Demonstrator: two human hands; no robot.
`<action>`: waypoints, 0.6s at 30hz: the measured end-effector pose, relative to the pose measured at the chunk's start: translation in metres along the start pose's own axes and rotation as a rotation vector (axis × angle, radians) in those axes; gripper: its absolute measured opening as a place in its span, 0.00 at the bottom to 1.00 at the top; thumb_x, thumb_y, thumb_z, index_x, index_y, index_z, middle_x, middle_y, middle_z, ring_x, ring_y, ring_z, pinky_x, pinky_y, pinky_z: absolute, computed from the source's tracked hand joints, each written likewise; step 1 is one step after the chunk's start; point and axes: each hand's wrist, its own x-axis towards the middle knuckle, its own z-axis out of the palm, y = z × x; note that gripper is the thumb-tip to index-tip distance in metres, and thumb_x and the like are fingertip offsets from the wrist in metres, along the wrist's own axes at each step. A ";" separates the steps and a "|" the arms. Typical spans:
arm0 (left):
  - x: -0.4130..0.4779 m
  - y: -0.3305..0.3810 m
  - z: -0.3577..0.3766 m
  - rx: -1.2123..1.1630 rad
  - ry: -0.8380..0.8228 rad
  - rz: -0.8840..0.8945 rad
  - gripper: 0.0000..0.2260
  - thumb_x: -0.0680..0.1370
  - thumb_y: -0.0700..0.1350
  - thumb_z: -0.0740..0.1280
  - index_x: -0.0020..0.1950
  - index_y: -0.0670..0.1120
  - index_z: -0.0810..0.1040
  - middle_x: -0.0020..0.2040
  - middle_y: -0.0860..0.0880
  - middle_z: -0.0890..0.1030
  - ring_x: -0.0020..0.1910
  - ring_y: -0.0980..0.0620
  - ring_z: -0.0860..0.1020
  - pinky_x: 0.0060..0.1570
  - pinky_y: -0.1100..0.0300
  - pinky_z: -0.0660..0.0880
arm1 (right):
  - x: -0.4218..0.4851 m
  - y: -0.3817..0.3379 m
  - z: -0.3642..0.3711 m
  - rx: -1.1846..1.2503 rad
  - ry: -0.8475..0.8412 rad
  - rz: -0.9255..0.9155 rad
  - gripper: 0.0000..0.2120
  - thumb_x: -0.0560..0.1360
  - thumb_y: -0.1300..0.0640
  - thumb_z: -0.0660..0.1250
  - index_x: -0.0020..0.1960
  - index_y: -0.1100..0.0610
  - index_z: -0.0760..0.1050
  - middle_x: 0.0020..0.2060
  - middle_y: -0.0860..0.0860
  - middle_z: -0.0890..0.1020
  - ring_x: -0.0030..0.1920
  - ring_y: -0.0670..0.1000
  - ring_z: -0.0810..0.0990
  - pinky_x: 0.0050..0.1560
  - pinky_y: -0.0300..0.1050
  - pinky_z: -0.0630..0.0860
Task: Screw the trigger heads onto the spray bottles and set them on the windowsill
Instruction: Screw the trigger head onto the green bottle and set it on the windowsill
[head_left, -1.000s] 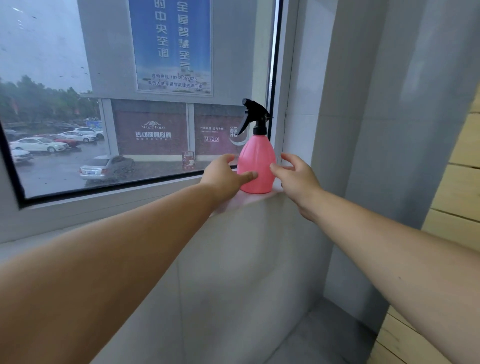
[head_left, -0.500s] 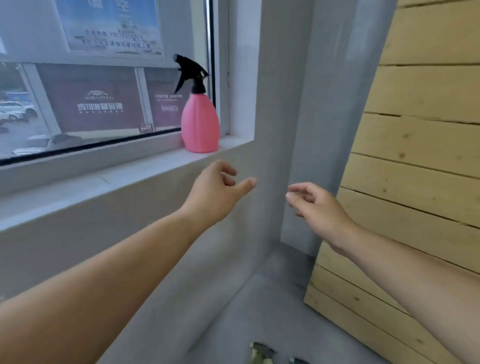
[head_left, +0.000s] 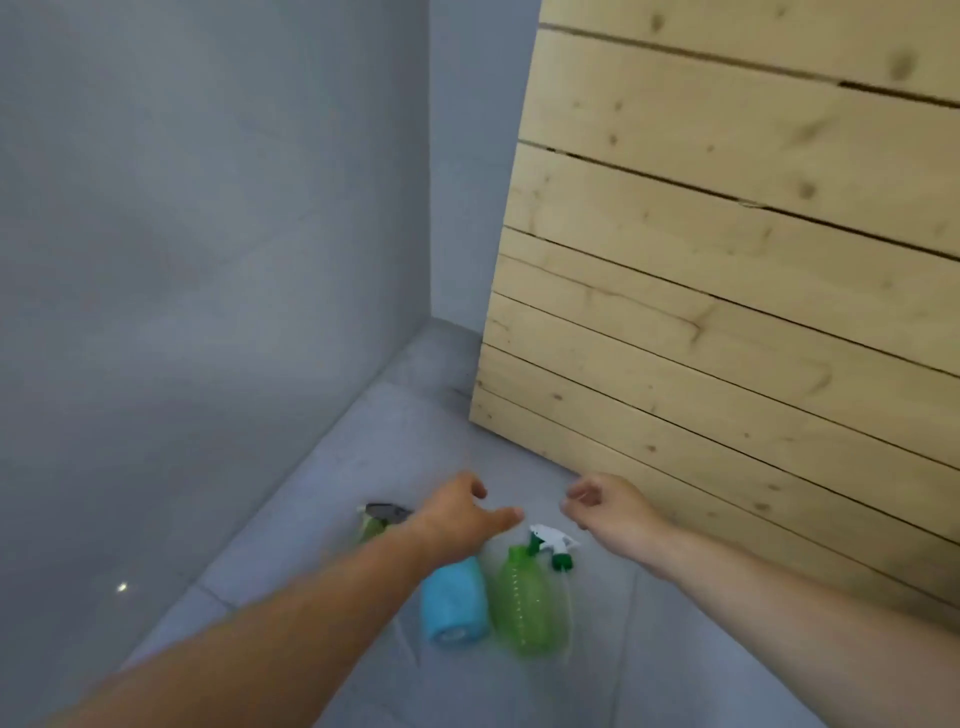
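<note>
- Since half a second ago my gaze has dropped from the windowsill, where the pink bottle stood, to the floor; sill and pink bottle are now out of view, and both my hands have come down with it.
- Nearest me, two bottles lie side by side on the grey floor: a blue bottle on the left with its base toward me, and a green bottle touching it on the right.
- At the far end of the green bottle sits a white trigger head with green parts; blur keeps me from telling whether it is threaded on or just lying at the neck.
- My left hand hovers over the far end of the blue bottle, fingers loosely spread and gripping nothing; it hides that neck.
- My right hand hangs just right of the trigger head, fingers curled in a little, also with nothing in it.
- Left of my left wrist, a dark trigger head shows on a third, pale green bottle, mostly hidden.
- Beyond stand the grey wall on the left and a leaning wooden panel on the right.
- I judge one bottle is done and I am reaching for the next: one hand should close on a bottle body, the other bring a head square to its neck.
</note>
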 end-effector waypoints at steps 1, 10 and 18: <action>0.008 -0.007 0.018 0.028 -0.012 -0.020 0.30 0.74 0.59 0.73 0.69 0.44 0.72 0.61 0.46 0.79 0.54 0.50 0.80 0.53 0.59 0.76 | 0.006 0.014 0.003 -0.023 -0.016 0.034 0.08 0.74 0.50 0.69 0.50 0.53 0.78 0.42 0.48 0.81 0.46 0.50 0.80 0.47 0.43 0.75; 0.056 -0.037 0.117 0.072 0.021 -0.114 0.28 0.72 0.56 0.73 0.65 0.43 0.70 0.64 0.41 0.77 0.61 0.41 0.78 0.61 0.49 0.77 | 0.082 0.097 0.028 -0.142 -0.075 0.128 0.19 0.71 0.45 0.72 0.57 0.55 0.78 0.52 0.53 0.81 0.50 0.51 0.79 0.46 0.40 0.72; 0.067 -0.055 0.153 0.023 0.152 -0.089 0.25 0.72 0.49 0.75 0.64 0.43 0.70 0.65 0.42 0.72 0.63 0.41 0.74 0.65 0.51 0.72 | 0.111 0.133 0.067 -0.158 -0.033 0.135 0.30 0.65 0.44 0.77 0.60 0.59 0.77 0.47 0.56 0.80 0.44 0.51 0.76 0.37 0.40 0.69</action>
